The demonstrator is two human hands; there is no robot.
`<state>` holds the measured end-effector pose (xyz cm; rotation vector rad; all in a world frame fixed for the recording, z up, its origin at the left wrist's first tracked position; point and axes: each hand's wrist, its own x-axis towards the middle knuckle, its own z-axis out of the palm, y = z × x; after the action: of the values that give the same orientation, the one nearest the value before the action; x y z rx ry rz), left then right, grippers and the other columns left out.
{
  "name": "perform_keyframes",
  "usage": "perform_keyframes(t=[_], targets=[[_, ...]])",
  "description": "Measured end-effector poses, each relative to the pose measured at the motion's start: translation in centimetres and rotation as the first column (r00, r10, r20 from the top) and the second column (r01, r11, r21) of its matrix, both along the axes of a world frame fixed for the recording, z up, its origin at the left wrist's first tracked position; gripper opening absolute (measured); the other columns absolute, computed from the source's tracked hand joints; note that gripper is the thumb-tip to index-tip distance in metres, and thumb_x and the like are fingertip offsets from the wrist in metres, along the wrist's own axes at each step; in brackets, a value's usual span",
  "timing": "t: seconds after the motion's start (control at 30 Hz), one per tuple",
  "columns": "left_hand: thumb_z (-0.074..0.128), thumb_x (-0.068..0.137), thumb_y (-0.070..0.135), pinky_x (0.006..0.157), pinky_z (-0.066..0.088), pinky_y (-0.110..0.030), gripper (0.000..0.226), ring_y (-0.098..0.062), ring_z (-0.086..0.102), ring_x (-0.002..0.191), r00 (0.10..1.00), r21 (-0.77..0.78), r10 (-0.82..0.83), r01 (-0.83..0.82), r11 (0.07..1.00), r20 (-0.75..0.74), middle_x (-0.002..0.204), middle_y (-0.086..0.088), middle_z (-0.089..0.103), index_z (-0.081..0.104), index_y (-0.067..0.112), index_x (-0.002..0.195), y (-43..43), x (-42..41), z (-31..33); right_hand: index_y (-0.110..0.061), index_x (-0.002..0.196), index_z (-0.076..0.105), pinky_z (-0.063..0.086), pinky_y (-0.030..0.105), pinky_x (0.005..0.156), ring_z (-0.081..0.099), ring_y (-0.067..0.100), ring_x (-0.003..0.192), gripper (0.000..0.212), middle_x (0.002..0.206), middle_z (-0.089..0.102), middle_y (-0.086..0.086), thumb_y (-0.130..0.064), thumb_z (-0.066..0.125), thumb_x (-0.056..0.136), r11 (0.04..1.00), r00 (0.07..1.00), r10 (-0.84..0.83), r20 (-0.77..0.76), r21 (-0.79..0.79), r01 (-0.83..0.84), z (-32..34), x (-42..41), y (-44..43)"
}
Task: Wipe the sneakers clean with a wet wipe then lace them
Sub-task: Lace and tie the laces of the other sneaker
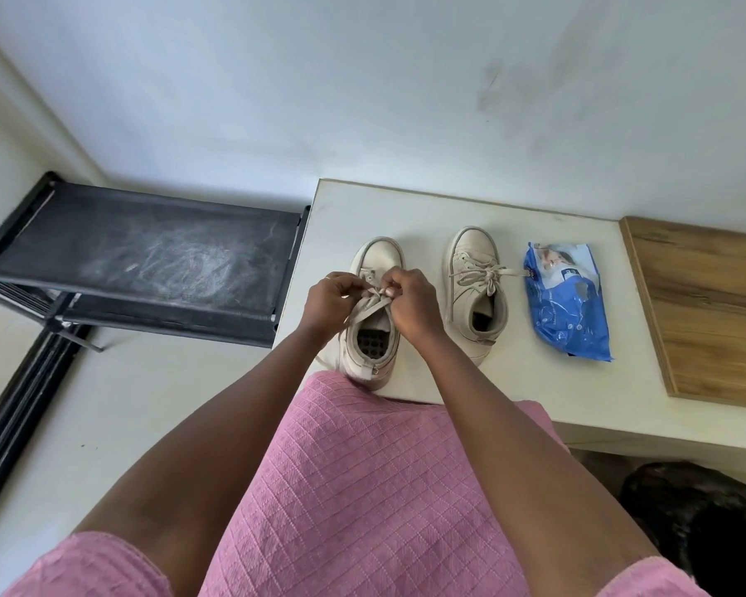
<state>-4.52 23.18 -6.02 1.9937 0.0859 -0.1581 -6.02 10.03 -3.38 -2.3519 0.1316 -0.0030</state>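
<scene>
2 beige sneakers stand on the white worktop [410,209], mid-frame. On the centre sneaker [377,256], left grip [332,304] and right grip [411,310] each pinch the lace [369,305]. The tied sneaker [470,252] stands just right of it, with the blue wipes pack [571,312] beside.

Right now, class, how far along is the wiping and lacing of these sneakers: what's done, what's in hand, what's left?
Done: the sneaker by the wipes pack is laced, with a bow tied. No loose wipe shows beside the wipes pack, so wiping looks finished. In hand: the left hand and right hand pinch the lace on the other sneaker. Left: finishing that bow.
</scene>
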Motion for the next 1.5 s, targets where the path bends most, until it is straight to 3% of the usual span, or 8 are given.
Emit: perform_keyframes(t=[0.3,0.47,0.63,0.73,0.83,1.03,1.2,1.5], targets=[[0.065,0.084,0.002,0.073,0.038,0.003,0.018,-0.014,0.059,0.091,0.999,-0.015,0.0,0.001,1.0,0.052,0.106,-0.01,0.065,0.071,0.002,0.101,0.1,-0.3,-0.4,-0.01,0.091,0.064,0.041,0.023,0.073,0.057,0.016,0.085,0.019,0.088,0.061,-0.001,0.003,0.05,0.089,0.941,0.991,-0.111,-0.08,0.313,0.131,-0.2,-0.4,-0.3],[0.051,0.085,-0.011,0.076,0.041,-0.012,0.021,-0.011,0.052,0.078,0.991,0.042,-0.038,0.032,0.999,0.13,0.102,-0.006,0.05,0.065,0.005,0.089,-0.8,0.7,0.1,-0.007,0.099,0.072,0.052,0.036,0.09,0.064,0.018,0.089,0.024,0.098,0.071,0.009,0.007,0.06,0.082,0.893,0.973,-0.14,-0.182,0.401,0.204,-1.1,-0.7,-1.1],[0.039,0.085,-0.013,0.08,0.039,-0.013,0.033,-0.015,0.05,0.085,0.959,0.122,-0.121,0.092,0.988,0.255,0.099,-0.004,0.047,0.059,0.005,0.104,-0.7,-0.1,-0.1,-0.006,0.091,0.074,0.053,0.035,0.087,0.067,0.022,0.088,0.018,0.091,0.072,0.011,0.003,0.068,0.077,0.924,0.975,-0.169,-0.146,0.322,0.208,-0.8,-0.5,-1.2],[0.039,0.086,-0.011,0.073,0.043,-0.023,0.043,-0.007,0.058,0.076,0.998,-0.119,-0.007,0.015,0.993,0.068,0.08,0.006,0.058,0.057,0.027,0.088,0.1,-0.5,-0.6,-0.003,0.093,0.07,0.041,0.017,0.072,0.062,0.022,0.087,0.016,0.095,0.07,0.013,0.003,0.058,0.085,0.982,0.992,-0.092,-0.085,0.157,0.104,-0.1,-0.3,-1.2],[0.044,0.093,-0.003,0.077,0.046,-0.029,0.032,-0.004,0.059,0.074,0.999,-0.161,0.022,-0.028,0.986,-0.04,0.082,0.003,0.065,0.064,0.021,0.085,0.7,-0.8,-1.1,-0.005,0.102,0.061,0.041,0.03,0.07,0.059,0.029,0.088,0.021,0.094,0.066,0.014,0.001,0.044,0.091,0.999,0.999,-0.012,-0.046,0.039,0.013,0.0,-0.3,-0.8],[0.063,0.085,0.003,0.077,0.037,-0.001,0.018,-0.014,0.06,0.093,0.995,0.057,-0.079,0.076,0.996,0.061,0.105,-0.008,0.068,0.072,0.004,0.101,0.6,-0.5,-0.5,-0.011,0.101,0.059,0.042,0.031,0.069,0.054,0.023,0.078,0.015,0.085,0.059,0.007,-0.005,0.047,0.093,0.964,0.99,-0.081,-0.114,0.242,0.106,-0.3,-0.1,-1.1],[0.05,0.087,-0.006,0.069,0.043,-0.02,0.028,-0.019,0.06,0.084,0.999,0.06,-0.049,0.048,0.997,0.014,0.09,-0.007,0.065,0.062,0.007,0.108,-0.5,-0.1,0.3,-0.005,0.106,0.068,0.049,0.041,0.093,0.06,0.017,0.089,0.023,0.098,0.068,0.01,0.0,0.062,0.084,0.933,0.976,-0.068,-0.208,0.333,0.136,-0.7,-0.8,-2.0],[0.05,0.092,0.002,0.075,0.047,-0.029,0.025,-0.016,0.061,0.082,1.0,-0.088,-0.009,0.009,0.996,0.002,0.089,-0.003,0.067,0.056,0.026,0.098,0.5,-1.5,-0.6,-0.006,0.095,0.066,0.041,0.029,0.071,0.06,0.029,0.087,0.02,0.095,0.067,0.013,0.002,0.051,0.087,0.999,0.999,0.04,-0.027,0.003,-0.04,-0.9,-0.5,-1.6]])
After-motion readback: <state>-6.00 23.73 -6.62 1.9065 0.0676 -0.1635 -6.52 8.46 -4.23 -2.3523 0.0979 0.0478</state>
